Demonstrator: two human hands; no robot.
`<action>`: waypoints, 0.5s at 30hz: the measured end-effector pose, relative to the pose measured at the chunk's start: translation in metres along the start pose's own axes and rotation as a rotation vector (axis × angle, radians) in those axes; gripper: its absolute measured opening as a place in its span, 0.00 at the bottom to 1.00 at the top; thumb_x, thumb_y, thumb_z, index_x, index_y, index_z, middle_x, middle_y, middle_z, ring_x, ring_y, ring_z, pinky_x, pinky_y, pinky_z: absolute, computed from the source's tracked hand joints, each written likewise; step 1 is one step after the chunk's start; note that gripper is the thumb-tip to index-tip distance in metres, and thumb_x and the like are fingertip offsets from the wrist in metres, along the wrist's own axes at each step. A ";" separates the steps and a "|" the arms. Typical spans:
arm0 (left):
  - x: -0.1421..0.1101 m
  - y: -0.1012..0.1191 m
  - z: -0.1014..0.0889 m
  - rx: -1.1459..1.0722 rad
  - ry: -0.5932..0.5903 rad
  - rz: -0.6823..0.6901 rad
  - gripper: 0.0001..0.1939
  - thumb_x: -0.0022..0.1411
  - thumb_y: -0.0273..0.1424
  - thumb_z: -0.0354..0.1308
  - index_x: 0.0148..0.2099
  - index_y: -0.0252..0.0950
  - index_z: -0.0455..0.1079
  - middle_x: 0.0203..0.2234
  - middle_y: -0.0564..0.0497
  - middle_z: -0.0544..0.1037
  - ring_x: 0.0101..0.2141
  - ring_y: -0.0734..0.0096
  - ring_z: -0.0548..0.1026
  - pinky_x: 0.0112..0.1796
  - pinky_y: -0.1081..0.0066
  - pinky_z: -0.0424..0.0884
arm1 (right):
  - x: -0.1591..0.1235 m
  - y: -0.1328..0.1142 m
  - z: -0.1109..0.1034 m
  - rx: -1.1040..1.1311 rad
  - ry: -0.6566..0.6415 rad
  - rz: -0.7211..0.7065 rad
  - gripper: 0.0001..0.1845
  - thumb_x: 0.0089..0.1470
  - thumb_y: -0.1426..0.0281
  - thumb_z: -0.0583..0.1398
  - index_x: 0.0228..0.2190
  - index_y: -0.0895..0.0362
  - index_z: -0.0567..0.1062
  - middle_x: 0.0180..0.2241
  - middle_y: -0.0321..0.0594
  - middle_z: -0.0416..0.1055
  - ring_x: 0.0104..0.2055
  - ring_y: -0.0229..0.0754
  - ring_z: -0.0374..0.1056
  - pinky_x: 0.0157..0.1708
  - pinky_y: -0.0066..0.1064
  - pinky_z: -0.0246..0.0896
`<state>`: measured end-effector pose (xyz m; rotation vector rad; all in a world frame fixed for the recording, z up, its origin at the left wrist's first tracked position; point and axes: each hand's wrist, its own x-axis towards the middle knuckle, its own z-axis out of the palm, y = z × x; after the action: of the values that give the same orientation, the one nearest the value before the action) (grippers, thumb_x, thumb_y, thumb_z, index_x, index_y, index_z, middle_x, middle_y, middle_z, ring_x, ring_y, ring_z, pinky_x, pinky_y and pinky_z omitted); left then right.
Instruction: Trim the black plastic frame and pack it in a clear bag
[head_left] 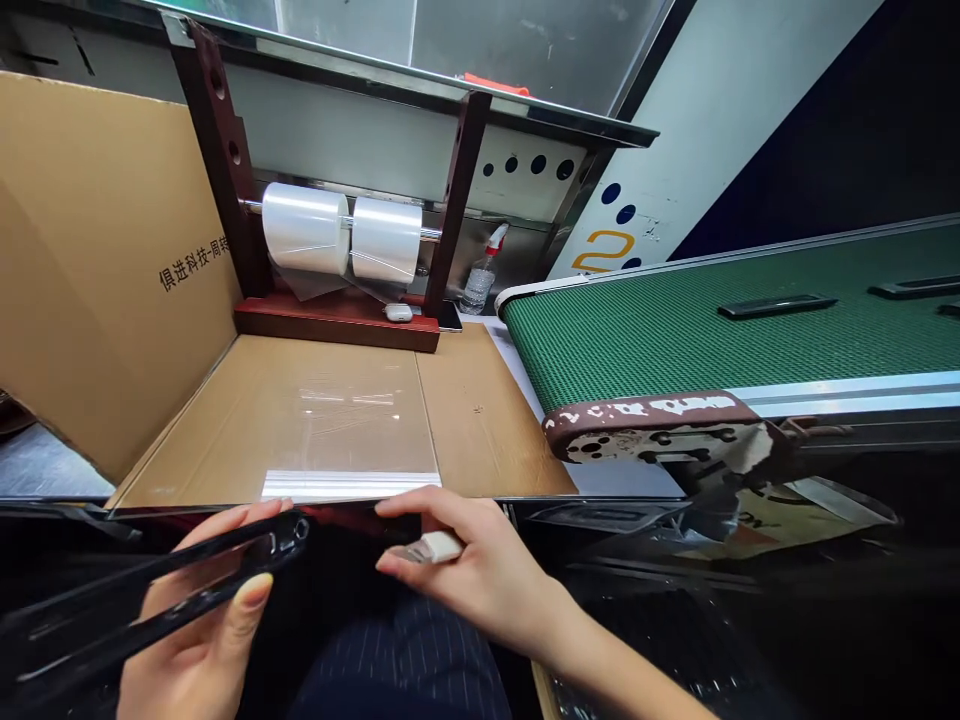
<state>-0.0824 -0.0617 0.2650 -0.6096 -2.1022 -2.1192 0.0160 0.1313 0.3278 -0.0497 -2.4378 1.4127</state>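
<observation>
My left hand (225, 640) is closed around a long, glossy black plastic frame (217, 548) with an open slot along its middle. The thumb presses on its near bar, close to the rounded end, while the far end runs out toward the lower left. In my right hand (495, 570) is a small tool with a white handle (441, 546), pinched between thumb and fingers. A thin greyish tip points left from that handle; its exact kind cannot be made out. The two hands are apart, in front of the table's near edge.
Cardboard (480, 410) covers the table, with clear film (352, 420) on it. Two film rolls (306, 228) hang on a dark red stand (337, 325). A spray bottle (480, 275) stands behind. At right, a green conveyor belt (637, 330) carries black parts (776, 306). A tall cardboard panel (97, 250) rises left.
</observation>
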 end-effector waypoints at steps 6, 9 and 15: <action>0.036 0.000 -0.009 0.606 -0.515 0.610 0.22 0.60 0.41 0.56 0.57 0.50 0.68 0.43 0.51 0.79 0.40 0.67 0.79 0.41 0.77 0.74 | -0.007 0.004 -0.010 -0.325 0.000 -0.329 0.31 0.56 0.55 0.61 0.56 0.58 0.65 0.24 0.33 0.71 0.22 0.34 0.64 0.26 0.24 0.61; 0.044 0.000 -0.011 0.703 -0.581 0.767 0.25 0.61 0.43 0.55 0.59 0.48 0.66 0.42 0.49 0.80 0.38 0.64 0.80 0.39 0.74 0.75 | -0.010 0.010 -0.013 -0.434 -0.023 -0.335 0.21 0.58 0.56 0.59 0.47 0.57 0.72 0.24 0.34 0.73 0.24 0.36 0.67 0.29 0.25 0.62; 0.047 -0.010 -0.029 0.747 -0.661 0.703 0.29 0.55 0.46 0.59 0.59 0.51 0.65 0.43 0.51 0.79 0.39 0.62 0.80 0.41 0.72 0.75 | -0.020 0.023 -0.017 -0.391 -0.006 -0.218 0.25 0.57 0.48 0.57 0.42 0.57 0.75 0.20 0.31 0.69 0.19 0.33 0.62 0.24 0.24 0.57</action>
<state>-0.1347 -0.0793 0.2721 -1.7213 -2.2070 -0.7286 0.0372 0.1534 0.3106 0.1267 -2.5953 0.8361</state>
